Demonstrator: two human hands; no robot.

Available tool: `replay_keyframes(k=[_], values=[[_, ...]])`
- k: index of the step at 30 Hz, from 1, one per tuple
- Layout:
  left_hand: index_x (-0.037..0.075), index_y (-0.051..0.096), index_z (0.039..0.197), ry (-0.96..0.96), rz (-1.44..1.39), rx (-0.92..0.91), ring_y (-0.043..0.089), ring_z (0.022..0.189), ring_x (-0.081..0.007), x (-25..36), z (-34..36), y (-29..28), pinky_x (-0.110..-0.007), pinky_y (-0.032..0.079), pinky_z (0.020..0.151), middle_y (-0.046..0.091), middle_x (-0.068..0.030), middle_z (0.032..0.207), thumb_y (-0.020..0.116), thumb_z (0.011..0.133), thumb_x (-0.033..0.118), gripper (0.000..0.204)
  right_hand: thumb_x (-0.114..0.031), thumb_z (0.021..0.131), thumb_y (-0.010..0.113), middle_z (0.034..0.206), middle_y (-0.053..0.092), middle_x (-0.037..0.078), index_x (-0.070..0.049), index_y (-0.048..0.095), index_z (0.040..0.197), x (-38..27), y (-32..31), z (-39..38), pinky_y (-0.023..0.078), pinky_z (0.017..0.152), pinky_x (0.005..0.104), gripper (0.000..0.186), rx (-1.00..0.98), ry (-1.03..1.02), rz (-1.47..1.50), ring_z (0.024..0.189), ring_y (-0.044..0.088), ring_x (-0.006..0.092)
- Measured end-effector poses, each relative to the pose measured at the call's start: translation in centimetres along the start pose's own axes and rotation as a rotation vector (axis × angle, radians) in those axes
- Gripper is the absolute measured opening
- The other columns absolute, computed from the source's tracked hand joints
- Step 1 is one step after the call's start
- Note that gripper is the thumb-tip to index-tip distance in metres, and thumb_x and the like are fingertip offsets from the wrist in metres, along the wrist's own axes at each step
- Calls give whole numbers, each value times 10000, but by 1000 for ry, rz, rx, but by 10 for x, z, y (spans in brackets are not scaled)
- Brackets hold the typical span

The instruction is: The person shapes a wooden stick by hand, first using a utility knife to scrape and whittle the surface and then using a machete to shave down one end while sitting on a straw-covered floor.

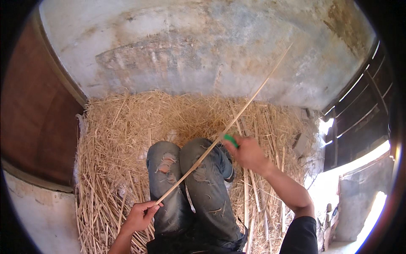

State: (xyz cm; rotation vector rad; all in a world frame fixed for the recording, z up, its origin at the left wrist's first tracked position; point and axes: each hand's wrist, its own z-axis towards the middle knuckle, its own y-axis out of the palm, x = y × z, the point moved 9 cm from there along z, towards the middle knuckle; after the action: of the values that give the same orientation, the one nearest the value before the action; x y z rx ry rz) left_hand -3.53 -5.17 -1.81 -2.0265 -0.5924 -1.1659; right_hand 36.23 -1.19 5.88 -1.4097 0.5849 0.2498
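A long, thin pale strip of cane or bamboo (255,93) slants up and rightward across my knees (200,190). My left hand (142,216) grips its lower end beside my left thigh. My right hand (247,154) is closed on a green-handled tool (231,141), which meets the strip a little above my right knee; its blade is too small or blurred to make out.
Straw and split sticks (114,148) cover the floor around my legs. A stained wall (203,42) rises in front. A brown panel (42,110) stands at the left. Dark boards with gaps (355,106) and a grey block (301,143) are at the right.
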Motion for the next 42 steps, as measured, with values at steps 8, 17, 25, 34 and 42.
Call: replay_keyframes(k=[8, 17, 25, 34, 42], values=[[49, 719, 1112, 41, 62, 10, 434, 605, -56, 12, 1, -8, -244, 378, 558, 505, 28, 642, 608, 1009, 162, 189, -495, 1031, 479, 709, 648, 234, -15, 685, 1001, 29, -2, 19, 546, 726, 480, 524, -108, 171, 100, 673, 662, 385], [38, 730, 1113, 19, -6, -17, 398, 567, -41, 11, 5, -12, -246, 330, 519, 459, 65, 626, 611, 1009, 168, 205, -494, 1019, 510, 701, 651, 220, -24, 696, 976, 20, 3, 28, 525, 678, 491, 507, -49, 89, 57, 664, 652, 403], [39, 719, 1122, 42, 15, -16, 433, 616, -50, 11, 2, -14, -240, 370, 557, 501, 41, 660, 610, 1014, 172, 203, -525, 1022, 491, 629, 608, 184, -8, 648, 861, 65, -34, 40, 521, 642, 444, 564, 4, 210, 19, 585, 607, 320], [46, 724, 1092, 41, 10, -32, 429, 612, -52, 4, 5, -10, -239, 372, 565, 494, 42, 651, 619, 1008, 171, 184, -591, 1009, 479, 524, 462, 46, -48, 611, 717, 165, -50, 78, 404, 494, 383, 631, 203, 190, -99, 466, 454, 152], [29, 718, 1046, -12, 13, -50, 447, 619, -62, -12, 8, -11, -244, 383, 571, 517, 28, 661, 607, 1011, 173, 185, -498, 1054, 457, 581, 379, -61, -84, 510, 730, 140, -93, 34, 262, 457, 259, 529, 461, 253, 806, 516, 311, 46]])
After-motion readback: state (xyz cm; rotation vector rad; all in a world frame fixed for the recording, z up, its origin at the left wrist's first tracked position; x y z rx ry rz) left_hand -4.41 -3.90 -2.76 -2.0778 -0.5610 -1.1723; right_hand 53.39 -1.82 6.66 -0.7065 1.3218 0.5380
